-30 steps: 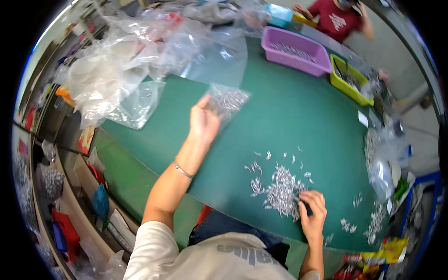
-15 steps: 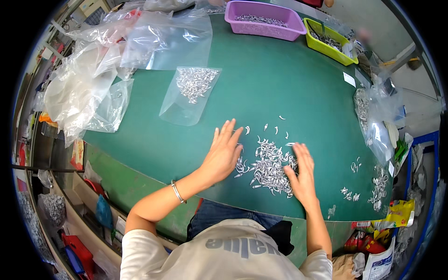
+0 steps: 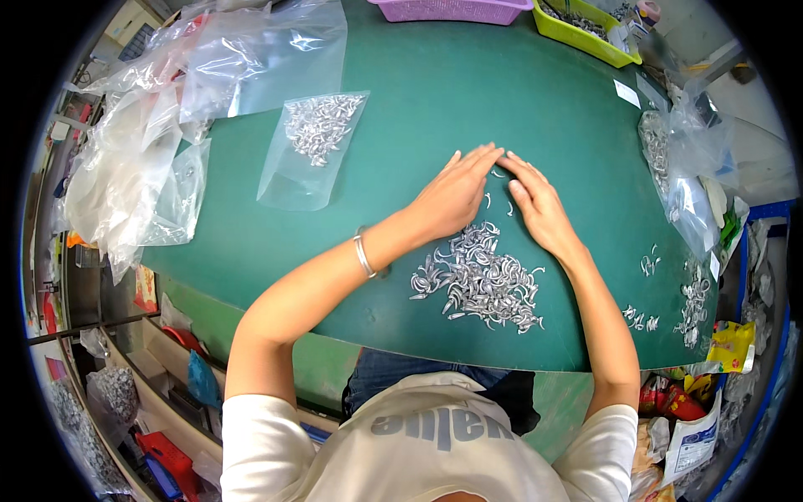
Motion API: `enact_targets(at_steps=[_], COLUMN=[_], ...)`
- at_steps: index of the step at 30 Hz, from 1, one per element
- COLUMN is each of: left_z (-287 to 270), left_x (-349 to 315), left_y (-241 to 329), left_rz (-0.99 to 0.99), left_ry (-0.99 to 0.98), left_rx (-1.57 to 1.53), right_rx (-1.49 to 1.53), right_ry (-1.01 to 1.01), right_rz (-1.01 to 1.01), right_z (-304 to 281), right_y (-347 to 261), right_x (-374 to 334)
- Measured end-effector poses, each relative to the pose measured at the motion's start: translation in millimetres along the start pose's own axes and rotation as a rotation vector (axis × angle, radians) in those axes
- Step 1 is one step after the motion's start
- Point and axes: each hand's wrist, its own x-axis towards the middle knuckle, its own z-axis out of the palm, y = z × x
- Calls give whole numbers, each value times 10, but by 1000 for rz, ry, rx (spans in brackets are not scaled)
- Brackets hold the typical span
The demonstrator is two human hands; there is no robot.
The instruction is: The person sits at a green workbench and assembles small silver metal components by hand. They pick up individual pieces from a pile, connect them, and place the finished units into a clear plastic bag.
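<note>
A pile of small, curved, silvery metal pieces (image 3: pixel 493 280) lies on the green tabletop (image 3: pixel 401 134) in front of me. My left hand (image 3: pixel 460 192) reaches beyond the far side of the pile, palm down, fingers stretched out. From the other side my right hand (image 3: pixel 539 201) leans in, also flat, and the fingertips of both hands meet at the far end. Between the hands lie a few stray pieces (image 3: pixel 509 208). Neither hand holds anything; what lies under the left palm is hidden.
A clear bag of silvery pieces (image 3: pixel 320 130) lies at the far left, near large plastic bags (image 3: pixel 125 176). A purple basket (image 3: pixel 456 10) and a yellow-green basket (image 3: pixel 577 38) stand at the back. More metal pieces (image 3: pixel 693 305) and filled bags (image 3: pixel 657 151) line the right edge.
Both hands have moved away from me, past the pile, and come together at the fingertips. The view has shifted, with the baskets now cut by the top edge.
</note>
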Motion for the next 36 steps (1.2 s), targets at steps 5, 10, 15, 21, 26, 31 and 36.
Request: enact_targets(at_steps=[5,10,15,21,26,31,36], left_z=[-5,-331,-369,-139,-209,-383,-357], left_x=[-421,-867,-1001,-977,-908,-1066,-1191], left_y=[212,481,576,569,691,878,1007], left_rz=[62,-81,-31,71,14,-138,-207], left_ry=[-166,-354,-392,-342,-225,-21,109], left_rx=[-127,-406,60,102,155,39,-53], right_rx=[41,250,-119,-253,-157,-171,-46], right_ry=[-215,-309,-237,20,191,219,379], right_rz=[-68,14,114,-19,-38,141,154], right_z=[-91,-219,-171,115,130,47,62], right_y=[-185,-474,-651,-625,-569,-686,-709], right_x=[-471,-1039,-1274,-1284,-1184,-1267,-1325])
